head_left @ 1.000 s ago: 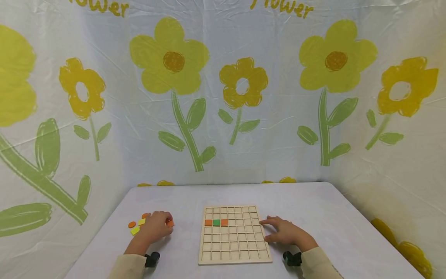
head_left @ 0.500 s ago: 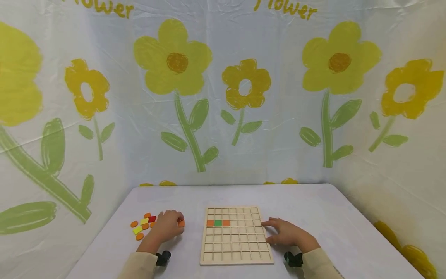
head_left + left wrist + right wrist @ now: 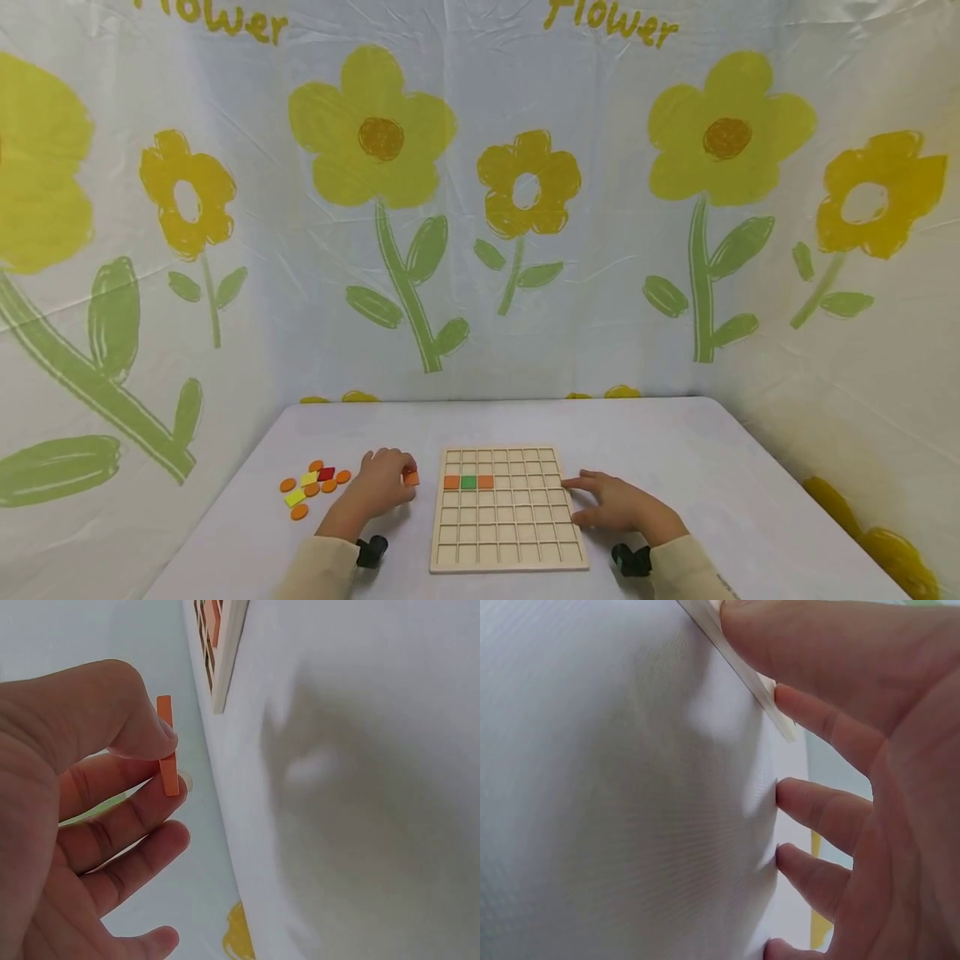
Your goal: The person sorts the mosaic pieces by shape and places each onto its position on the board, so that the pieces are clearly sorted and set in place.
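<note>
Between thumb and fingers my left hand [image 3: 381,482] pinches a thin orange square tile [image 3: 167,742], held above the table just left of the wooden grid board [image 3: 508,572]. In the left wrist view the tile is seen edge-on. One row of the board holds an orange tile [image 3: 452,482], a green tile [image 3: 468,482] and another orange tile [image 3: 486,482], side by side from the left edge. My right hand [image 3: 626,505] lies at the board's right edge, thumb and index finger touching it; the other fingertips rest on the table in the right wrist view.
Loose pieces lie at the table's left: several orange discs [image 3: 299,512], yellow squares [image 3: 296,498] and a red square [image 3: 326,474]. A white flower-print curtain [image 3: 600,317] stands behind the white table [image 3: 660,433] and along both sides.
My left hand has moved right, away from the loose pieces and toward the board, carrying the orange tile. The red square and more discs have come into sight. My right hand stays at the board.
</note>
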`<state>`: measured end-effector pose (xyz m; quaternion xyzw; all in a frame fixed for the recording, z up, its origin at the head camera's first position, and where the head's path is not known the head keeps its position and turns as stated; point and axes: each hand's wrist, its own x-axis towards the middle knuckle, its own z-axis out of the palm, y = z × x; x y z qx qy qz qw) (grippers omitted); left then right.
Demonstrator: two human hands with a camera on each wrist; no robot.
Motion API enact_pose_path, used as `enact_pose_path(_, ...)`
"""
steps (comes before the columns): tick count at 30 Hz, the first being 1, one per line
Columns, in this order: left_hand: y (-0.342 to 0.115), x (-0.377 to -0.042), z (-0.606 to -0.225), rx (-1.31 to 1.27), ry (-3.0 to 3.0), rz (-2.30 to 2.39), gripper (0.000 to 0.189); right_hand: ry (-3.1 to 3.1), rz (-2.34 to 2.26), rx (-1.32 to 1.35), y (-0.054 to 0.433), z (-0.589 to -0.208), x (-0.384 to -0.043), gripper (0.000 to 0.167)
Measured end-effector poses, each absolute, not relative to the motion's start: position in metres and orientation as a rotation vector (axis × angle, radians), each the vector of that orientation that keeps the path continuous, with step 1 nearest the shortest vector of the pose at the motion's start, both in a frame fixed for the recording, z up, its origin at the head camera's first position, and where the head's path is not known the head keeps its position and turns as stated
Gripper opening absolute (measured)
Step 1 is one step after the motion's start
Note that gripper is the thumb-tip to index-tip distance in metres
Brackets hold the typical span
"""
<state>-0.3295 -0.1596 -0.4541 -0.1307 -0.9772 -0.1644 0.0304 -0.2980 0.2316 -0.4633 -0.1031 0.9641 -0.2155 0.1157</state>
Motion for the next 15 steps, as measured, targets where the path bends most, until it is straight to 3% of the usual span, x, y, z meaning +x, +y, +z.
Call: enact_pose_path(15,-0.125,-0.334,-0.457,-0.569,-2.966,-0.503,0.024,2.817,-0.664,-0.338,0.234,-0.467,-0.298,0.059)
